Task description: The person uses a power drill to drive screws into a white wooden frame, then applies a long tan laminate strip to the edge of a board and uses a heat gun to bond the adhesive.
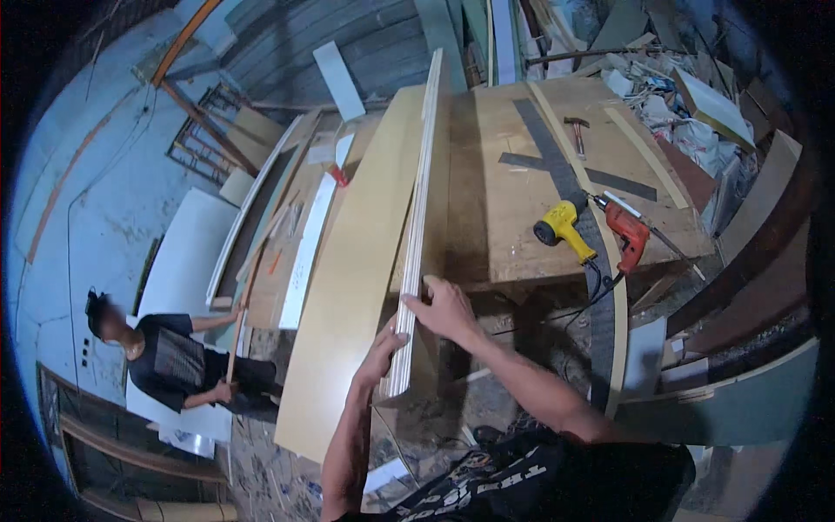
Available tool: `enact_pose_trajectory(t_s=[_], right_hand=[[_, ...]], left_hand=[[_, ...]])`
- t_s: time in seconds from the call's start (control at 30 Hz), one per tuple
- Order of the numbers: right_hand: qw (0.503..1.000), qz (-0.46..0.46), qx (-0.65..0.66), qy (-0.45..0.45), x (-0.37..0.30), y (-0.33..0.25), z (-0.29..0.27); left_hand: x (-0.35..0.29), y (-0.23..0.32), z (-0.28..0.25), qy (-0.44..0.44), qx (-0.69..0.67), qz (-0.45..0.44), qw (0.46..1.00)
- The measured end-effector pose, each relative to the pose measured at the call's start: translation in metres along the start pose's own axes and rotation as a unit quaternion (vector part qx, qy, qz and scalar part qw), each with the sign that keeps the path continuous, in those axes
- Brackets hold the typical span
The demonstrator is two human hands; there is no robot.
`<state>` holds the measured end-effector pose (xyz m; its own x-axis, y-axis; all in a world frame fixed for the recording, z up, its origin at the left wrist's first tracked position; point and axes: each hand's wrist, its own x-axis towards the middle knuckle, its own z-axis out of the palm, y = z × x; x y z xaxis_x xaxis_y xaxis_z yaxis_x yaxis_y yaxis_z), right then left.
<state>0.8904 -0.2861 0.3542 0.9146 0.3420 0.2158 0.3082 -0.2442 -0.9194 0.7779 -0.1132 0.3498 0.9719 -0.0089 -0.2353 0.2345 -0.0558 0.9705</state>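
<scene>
While a long stack of thin pale strips (416, 217) stands on edge, running from the near middle of the scene far up toward the back wall, both hands grip its near end. The left hand (383, 348) holds the stack from the left side, fingers closed on its edge just above the near end. The right hand (445, 309) sits a little farther along, fingers curled over the top edge and clamped on the strips. The stack leans against a broad tan board (352, 278) that slopes from the near left up onto the wooden counter (504, 200).

On the counter, right of the strips, lie a yellow power drill (563, 224) and, just beside it, a red power drill (628, 233), their cords hanging off the near edge. Farther back lies a hammer (577, 130), next to a long dark metal square (557, 165) and a narrow light batten (645, 155).

At the far left, well apart, another person (170, 357) crouches on the floor holding a thin wooden stick (237, 322), beside white panels (187, 252). Offcuts and scrap (687, 113) pile up at the far right.
</scene>
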Motion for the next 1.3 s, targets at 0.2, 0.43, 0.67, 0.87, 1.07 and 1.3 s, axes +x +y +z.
enact_pose_trajectory(t_s=[0.2, 0.43, 0.67, 0.87, 1.07, 1.3], right_hand=[[0.994, -0.018, 0.105, -0.015, -0.003, 0.012, 0.033], [0.992, -0.035, 0.108, -0.048, -0.015, 0.069, 0.067], [0.984, 0.137, 0.055, -0.105, -0.066, 0.226, 0.120], [0.950, 0.241, 0.169, -0.108, -0.107, 0.337, 0.205], [0.701, 0.467, 0.527, -0.115, -0.066, 0.268, 0.207], [0.761, 0.267, 0.587, -0.063, -0.045, 0.254, 0.221]], left_hand=[[0.005, 0.001, -0.042, -0.049, -0.040, -0.062, 0.996], [0.004, 0.009, -0.049, 0.009, 0.020, -0.084, 0.996], [0.013, 0.025, -0.037, 0.011, 0.110, -0.108, 0.988], [0.011, 0.002, -0.075, -0.029, 0.081, -0.151, 0.985], [0.014, 0.027, -0.045, -0.013, 0.161, -0.098, 0.982], [0.019, 0.027, -0.064, -0.019, 0.134, -0.201, 0.970]])
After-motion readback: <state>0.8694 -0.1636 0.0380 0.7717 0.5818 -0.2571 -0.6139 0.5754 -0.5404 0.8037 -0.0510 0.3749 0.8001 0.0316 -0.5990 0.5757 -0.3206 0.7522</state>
